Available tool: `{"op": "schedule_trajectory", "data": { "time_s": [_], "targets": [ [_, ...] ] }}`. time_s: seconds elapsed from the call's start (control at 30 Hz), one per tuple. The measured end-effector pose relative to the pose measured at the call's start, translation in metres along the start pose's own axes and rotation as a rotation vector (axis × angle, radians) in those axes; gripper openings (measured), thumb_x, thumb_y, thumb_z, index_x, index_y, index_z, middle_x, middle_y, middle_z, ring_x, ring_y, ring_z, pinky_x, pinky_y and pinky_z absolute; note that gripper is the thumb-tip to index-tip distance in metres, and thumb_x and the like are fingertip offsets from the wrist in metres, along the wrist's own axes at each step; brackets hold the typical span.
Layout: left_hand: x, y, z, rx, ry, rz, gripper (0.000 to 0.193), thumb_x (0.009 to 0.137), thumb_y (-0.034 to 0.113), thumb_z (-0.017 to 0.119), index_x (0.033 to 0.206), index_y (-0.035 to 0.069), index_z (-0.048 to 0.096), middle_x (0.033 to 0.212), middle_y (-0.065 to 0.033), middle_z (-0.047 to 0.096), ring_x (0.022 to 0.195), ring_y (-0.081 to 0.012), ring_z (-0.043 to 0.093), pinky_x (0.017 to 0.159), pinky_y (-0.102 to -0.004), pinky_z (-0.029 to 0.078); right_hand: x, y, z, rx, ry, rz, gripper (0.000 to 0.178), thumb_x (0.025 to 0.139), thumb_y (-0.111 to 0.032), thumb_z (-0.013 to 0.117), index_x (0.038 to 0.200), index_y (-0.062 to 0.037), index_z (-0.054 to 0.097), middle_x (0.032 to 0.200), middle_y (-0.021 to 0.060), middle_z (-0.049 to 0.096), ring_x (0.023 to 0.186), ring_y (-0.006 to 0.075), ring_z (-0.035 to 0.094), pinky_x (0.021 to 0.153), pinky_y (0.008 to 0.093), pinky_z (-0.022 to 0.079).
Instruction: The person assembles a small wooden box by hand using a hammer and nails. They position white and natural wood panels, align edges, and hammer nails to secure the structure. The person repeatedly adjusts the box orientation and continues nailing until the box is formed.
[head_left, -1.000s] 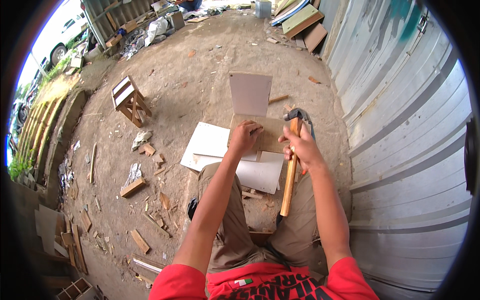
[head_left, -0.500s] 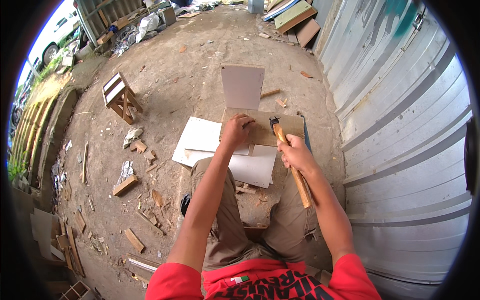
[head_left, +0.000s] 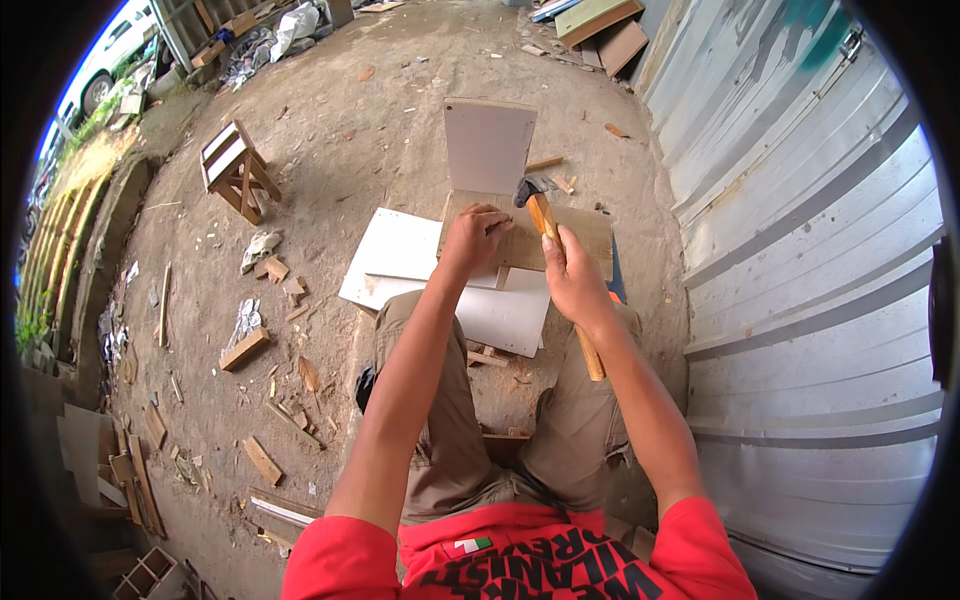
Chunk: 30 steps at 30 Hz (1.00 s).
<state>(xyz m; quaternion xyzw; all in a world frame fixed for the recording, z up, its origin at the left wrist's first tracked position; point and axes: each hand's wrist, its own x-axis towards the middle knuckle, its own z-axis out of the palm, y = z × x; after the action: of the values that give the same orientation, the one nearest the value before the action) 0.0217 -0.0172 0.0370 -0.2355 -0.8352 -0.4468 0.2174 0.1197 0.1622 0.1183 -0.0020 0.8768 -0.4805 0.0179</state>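
My right hand (head_left: pixel 577 277) is closed around the wooden handle of a hammer (head_left: pixel 590 352). Its dark head is up over the far edge of a brown board (head_left: pixel 570 232), tilted toward my left hand. On the left part of that board rests my left hand (head_left: pixel 472 240), its fingers pinched together near the surface; whatever is between the fingertips is too small to make out. A white panel (head_left: pixel 490 147) stands upright at the board's far side. White sheets of board (head_left: pixel 400 243) lie beneath and to the left, in front of my knees.
A small wooden stool (head_left: pixel 238 170) stands at the left. Wood offcuts (head_left: pixel 245 349) and litter are scattered over the dirt floor. A corrugated metal wall (head_left: pixel 800 320) runs along the right. Boards (head_left: pixel 597 25) lean at the far right.
The hammer has risen off the brown board, its head swinging up and left toward my left hand. My left hand stays at the board. The whole view has shifted slightly.
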Motion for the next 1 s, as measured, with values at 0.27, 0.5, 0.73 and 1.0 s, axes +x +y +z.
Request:
{"op": "schedule_trajectory", "data": {
  "time_s": [0.27,0.5,0.73,1.0],
  "targets": [
    [0.002,0.002,0.002,0.012,0.008,-0.018,0.014,0.081,0.009,0.076,0.093,0.001,0.076,0.092,-0.0143,0.073,0.089,-0.0333,0.068,0.080,-0.0402,0.055,0.005,0.011,0.004,0.004,0.007,-0.056,0.053,0.107,-0.038,0.043,0.133,0.0076,0.049,0.095,0.0285,0.067,0.092,0.0433,0.067,0.081,0.0465,0.050],
    [-0.002,0.001,0.000,0.025,-0.005,-0.031,0.014,0.081,0.009,0.076,0.092,0.000,0.076,0.092,-0.0143,0.073,0.088,-0.0337,0.068,0.079,-0.0401,0.055,0.000,-0.001,0.003,-0.006,-0.011,-0.048,0.055,0.107,-0.039,0.042,0.136,0.0073,0.047,0.098,0.0302,0.067,0.097,0.0462,0.066,0.083,0.0479,0.050],
    [0.000,0.000,-0.002,0.033,-0.032,-0.052,0.016,0.083,0.013,0.075,0.094,0.002,0.077,0.095,-0.0124,0.073,0.090,-0.0322,0.068,0.081,-0.0394,0.055,0.003,0.003,0.005,-0.042,-0.005,-0.072,0.056,0.107,-0.040,0.042,0.136,0.0075,0.047,0.097,0.0305,0.067,0.095,0.0475,0.066,0.082,0.0492,0.050],
    [-0.001,0.000,-0.003,0.070,-0.079,-0.072,0.021,0.086,0.021,0.074,0.098,0.004,0.077,0.101,-0.0106,0.073,0.095,-0.0304,0.069,0.084,-0.0385,0.054,-0.004,0.003,0.009,-0.051,0.041,-0.080,0.056,0.107,-0.040,0.043,0.139,0.0067,0.045,0.099,0.0308,0.068,0.096,0.0465,0.066,0.081,0.0481,0.051]
  ]
}}
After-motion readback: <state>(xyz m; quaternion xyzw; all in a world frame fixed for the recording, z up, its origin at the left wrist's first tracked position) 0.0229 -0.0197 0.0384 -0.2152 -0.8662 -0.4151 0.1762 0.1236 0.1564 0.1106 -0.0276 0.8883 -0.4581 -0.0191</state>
